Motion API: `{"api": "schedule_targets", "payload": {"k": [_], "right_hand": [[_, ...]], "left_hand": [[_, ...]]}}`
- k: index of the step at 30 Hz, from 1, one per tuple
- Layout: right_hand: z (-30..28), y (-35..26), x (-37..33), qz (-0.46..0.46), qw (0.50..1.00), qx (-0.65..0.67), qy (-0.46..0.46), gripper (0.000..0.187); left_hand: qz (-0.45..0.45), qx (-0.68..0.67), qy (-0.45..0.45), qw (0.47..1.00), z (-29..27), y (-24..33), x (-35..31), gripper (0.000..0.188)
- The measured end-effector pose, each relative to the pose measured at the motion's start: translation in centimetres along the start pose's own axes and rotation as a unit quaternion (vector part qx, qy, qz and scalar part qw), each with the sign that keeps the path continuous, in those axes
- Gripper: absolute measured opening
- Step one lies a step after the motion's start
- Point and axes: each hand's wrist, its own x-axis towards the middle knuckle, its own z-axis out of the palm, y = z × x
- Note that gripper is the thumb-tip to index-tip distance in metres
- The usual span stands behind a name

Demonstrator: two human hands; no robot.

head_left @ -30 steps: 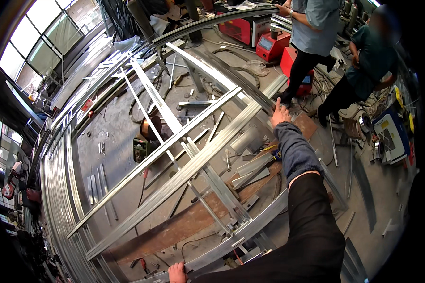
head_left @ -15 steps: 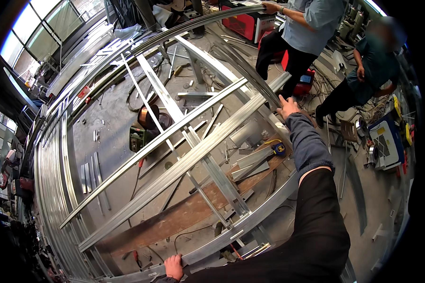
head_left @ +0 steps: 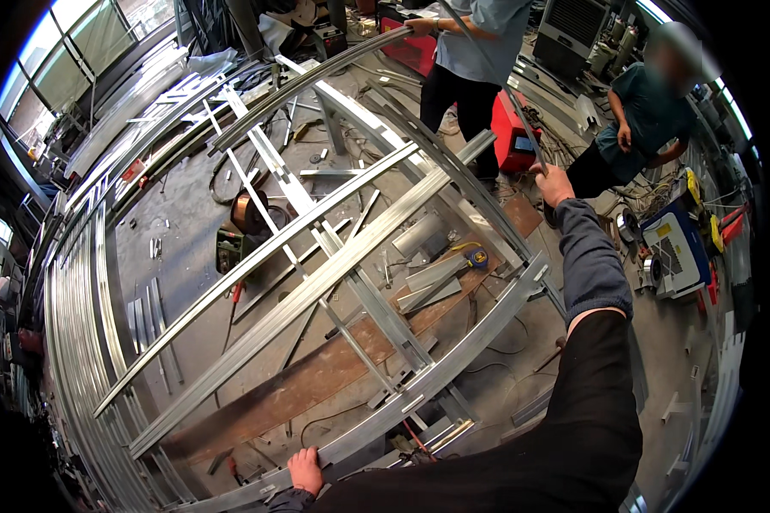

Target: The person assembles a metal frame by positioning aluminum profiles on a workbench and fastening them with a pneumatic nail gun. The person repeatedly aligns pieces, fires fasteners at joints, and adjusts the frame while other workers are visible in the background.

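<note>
My right hand (head_left: 556,185) reaches out to the right, its fingers closed round the near end of a long thin grey metal bar (head_left: 500,81). The bar slants up and away, past the person in the light shirt. My left hand (head_left: 305,471) lies over the near metal rail (head_left: 368,439), fingers curled on its edge; the gripping side is hidden. Silvery lengthwise beams (head_left: 308,301) and cross-pieces make a large frame in front of me. At the far side, that person's hand (head_left: 421,27) holds long dark metal profiles (head_left: 334,64).
Inside the frame lie a brown plank (head_left: 316,368), a tape measure (head_left: 476,256), a wire spool (head_left: 250,210) and metal offcuts. Red machines (head_left: 513,137) stand beyond. A second person (head_left: 646,124) is at the right, near a white and blue box (head_left: 678,256). Cables and scraps litter the floor.
My right hand has moved right, off the dark profiles at the frame's corner, and now holds the thin bar raised. The view has swung right; my left hand remains on the near rail.
</note>
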Motion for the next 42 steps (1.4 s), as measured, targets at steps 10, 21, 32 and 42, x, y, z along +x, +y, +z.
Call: {"api": "schedule_targets", "payload": {"k": [10,21,32,42], "right_hand": [[-17.8,-9.0,-7.1,-0.099,0.987,-0.014,0.123,0.031],[-34.2,-39.4,-30.6,-0.307,0.931,-0.068,0.186,0.031],[-34.0,-73.6,-65.0,-0.554,0.832,-0.017,-0.012,0.04],[-22.3,-80.7,-78.0,-0.628,0.756,0.09,-0.161,0.089]], "left_hand": [[-0.012,0.027,-0.022,0.999,3.3,-2.2,-0.8,0.03],[0.079,-0.145,-0.008,0.986,-2.0,-1.6,-0.5,0.111],[0.577,-0.498,-0.035,0.647,-29.0,21.4,-16.8,0.129],[0.599,-0.725,0.138,0.31,-28.0,6.4,-21.3,0.024]]}}
